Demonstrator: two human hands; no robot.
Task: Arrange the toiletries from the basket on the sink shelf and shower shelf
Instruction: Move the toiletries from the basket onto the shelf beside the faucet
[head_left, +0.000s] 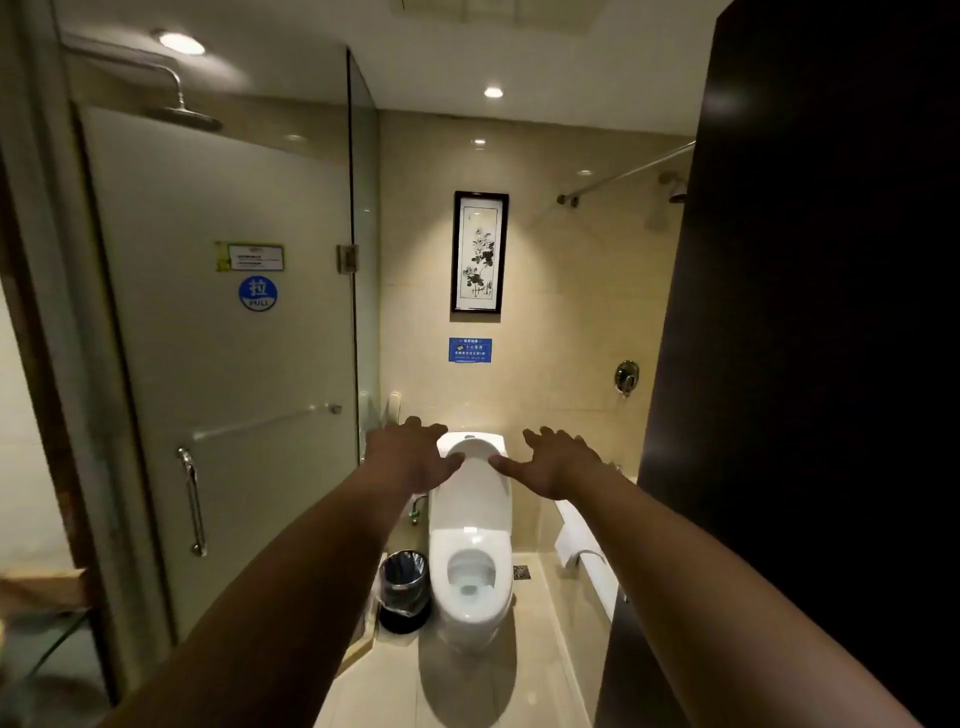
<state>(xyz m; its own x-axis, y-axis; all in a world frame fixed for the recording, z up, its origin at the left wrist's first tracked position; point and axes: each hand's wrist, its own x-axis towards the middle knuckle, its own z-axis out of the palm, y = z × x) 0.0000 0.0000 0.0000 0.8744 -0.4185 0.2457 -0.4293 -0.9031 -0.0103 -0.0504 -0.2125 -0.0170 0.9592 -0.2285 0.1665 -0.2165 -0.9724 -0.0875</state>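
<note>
Both my arms stretch straight out in front of me at chest height. My left hand (413, 457) and my right hand (553, 462) are side by side, palms down, fingers spread, holding nothing. They hang in the air in front of the white toilet (470, 551). No basket, toiletries or shelf shows in view. The frosted glass shower door (228, 364) with a metal handle (193, 501) stands closed on my left.
A small black bin (405, 590) with a liner sits left of the toilet. A bathtub edge (584, 540) runs along the right, beside a dark door or panel (810, 338). A framed picture (479, 252) hangs on the back wall. Pale floor tiles lie ahead.
</note>
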